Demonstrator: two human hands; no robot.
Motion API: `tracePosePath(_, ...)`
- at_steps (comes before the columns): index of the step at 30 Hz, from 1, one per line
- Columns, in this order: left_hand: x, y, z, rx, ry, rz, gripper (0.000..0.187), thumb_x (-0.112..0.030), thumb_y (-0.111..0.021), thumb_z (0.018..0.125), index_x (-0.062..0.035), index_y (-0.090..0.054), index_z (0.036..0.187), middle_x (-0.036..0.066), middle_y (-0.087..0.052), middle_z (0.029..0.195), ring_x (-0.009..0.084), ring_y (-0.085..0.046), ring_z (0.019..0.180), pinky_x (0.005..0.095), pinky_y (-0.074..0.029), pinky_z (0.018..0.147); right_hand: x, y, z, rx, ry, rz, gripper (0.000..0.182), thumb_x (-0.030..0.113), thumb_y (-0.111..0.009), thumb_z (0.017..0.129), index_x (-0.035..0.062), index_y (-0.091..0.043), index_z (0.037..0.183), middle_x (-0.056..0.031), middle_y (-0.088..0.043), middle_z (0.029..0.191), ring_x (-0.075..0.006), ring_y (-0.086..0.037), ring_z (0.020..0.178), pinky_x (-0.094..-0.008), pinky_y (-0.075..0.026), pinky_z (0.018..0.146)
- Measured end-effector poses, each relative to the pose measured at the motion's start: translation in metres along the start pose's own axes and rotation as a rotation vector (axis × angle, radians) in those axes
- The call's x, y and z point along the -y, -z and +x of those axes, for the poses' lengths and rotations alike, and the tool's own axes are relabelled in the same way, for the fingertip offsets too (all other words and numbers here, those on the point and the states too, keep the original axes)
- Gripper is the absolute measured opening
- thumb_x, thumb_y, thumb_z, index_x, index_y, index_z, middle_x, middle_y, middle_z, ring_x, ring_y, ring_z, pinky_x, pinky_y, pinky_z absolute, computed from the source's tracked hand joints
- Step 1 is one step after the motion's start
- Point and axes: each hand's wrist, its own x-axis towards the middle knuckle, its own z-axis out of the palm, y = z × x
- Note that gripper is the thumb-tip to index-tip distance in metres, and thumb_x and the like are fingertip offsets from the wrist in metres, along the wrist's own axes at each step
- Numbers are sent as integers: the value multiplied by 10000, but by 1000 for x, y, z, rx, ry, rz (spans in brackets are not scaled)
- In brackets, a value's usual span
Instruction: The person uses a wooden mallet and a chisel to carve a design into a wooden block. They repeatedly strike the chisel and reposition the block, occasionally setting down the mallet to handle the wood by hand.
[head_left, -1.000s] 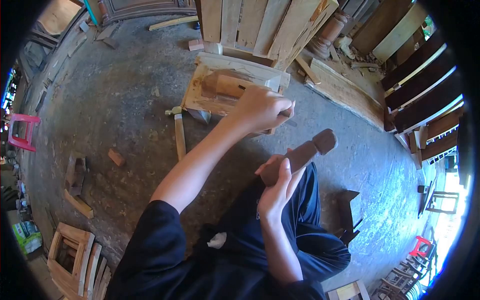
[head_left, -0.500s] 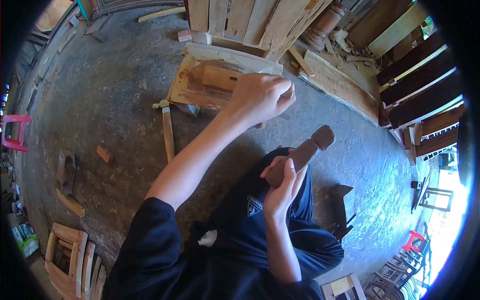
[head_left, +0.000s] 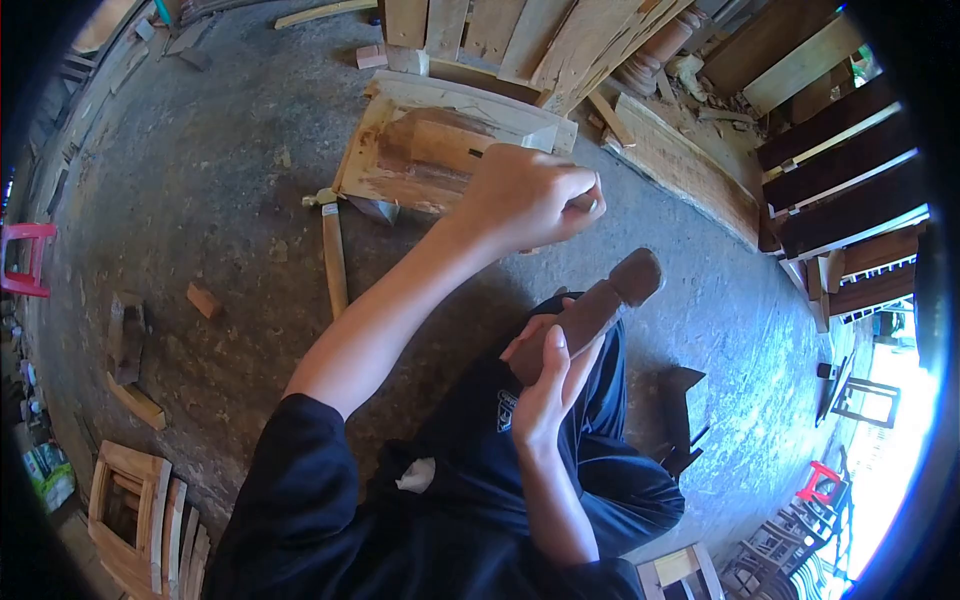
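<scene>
My right hand (head_left: pixel 550 395) is wrapped round a dark brown carved wooden piece (head_left: pixel 585 322) with a rounded, notched end, held slantwise above my knee. Up and to the left of that end, my left hand (head_left: pixel 540 200) is curled into a fist in the air; anything inside it is hidden. Behind the fist lies a low wooden block (head_left: pixel 370 160) with a lighter board on top. A hammer (head_left: pixel 333 250) rests with its head against the near left corner of this block.
Wooden planks (head_left: pixel 510 35) stand behind the block. A long board (head_left: pixel 690 165) lies to the right, near stacked dark slats (head_left: pixel 840 190). Wooden frames (head_left: pixel 130 510) sit at lower left, a pink stool (head_left: pixel 28 260) at far left. Small wood offcuts (head_left: pixel 205 300) dot the concrete floor.
The carved piece and my right hand have shifted slightly left. My left fist has moved a little to the right, still closed. The view has moved slightly.
</scene>
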Motion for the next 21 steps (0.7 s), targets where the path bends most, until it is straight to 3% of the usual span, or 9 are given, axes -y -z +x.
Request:
tracePosePath(6,5,3,-3,-32,-43,-26,109,-157,-796,794,-159,-692,762,-1,-682,663,201,-679,579,346,-504,527,15,-7,12,-3,172,-53,527,287,-537,1078,-3,-307,1454,-149,-627,992,-194,-614,763,-325,-520,709)
tracePosePath(9,9,1,-6,11,-49,-44,111,-165,-799,783,-162,-688,776,-5,-687,687,205,-686,604,348,-513,549,13,-18,21,-209,347,-77,545,324,-537,1083,-11,-310,1449,-155,-628,1018,-198,-626,814,-323,-520,769)
tracePosePath(10,9,2,-7,22,-53,-43,111,-167,-798,782,-162,-687,779,-8,-688,692,207,-689,613,347,-515,556,13,-28,18,-243,296,-11,550,341,-540,1088,-13,-312,1442,-153,-629,1039,-198,-628,852,-339,-513,837)
tracePosePath(13,13,5,-4,23,-88,-49,110,-165,-791,787,-164,-681,786,-12,-686,703,211,-694,632,350,-520,573,14,-11,9,209,-18,-327,500,310,-485,1115,19,-313,1484,-153,-618,1049,-219,-640,830,-336,-537,814)
tracePosePath(14,14,6,-6,23,-96,-54,110,-163,-788,790,-164,-679,788,-13,-685,705,212,-696,637,352,-521,578,15,-7,1,209,-117,-227,470,275,-497,1111,19,-319,1462,-139,-624,1038,-212,-640,824,-331,-535,801)
tracePosePath(18,14,6,-11,120,-77,-2,115,-167,-787,782,-169,-673,792,-8,-685,709,228,-697,642,374,-525,584,-3,-30,-3,-86,237,31,378,141,-545,1083,27,-350,1388,-125,-616,1078,-166,-597,852,-303,-506,827)
tracePosePath(21,16,5,-11,133,-96,45,113,-176,-792,773,-181,-679,790,-7,-690,715,235,-697,647,385,-529,587,3,-21,-4,156,-82,-149,462,261,-491,1091,5,-335,1442,-137,-628,995,-210,-640,803,-342,-525,776)
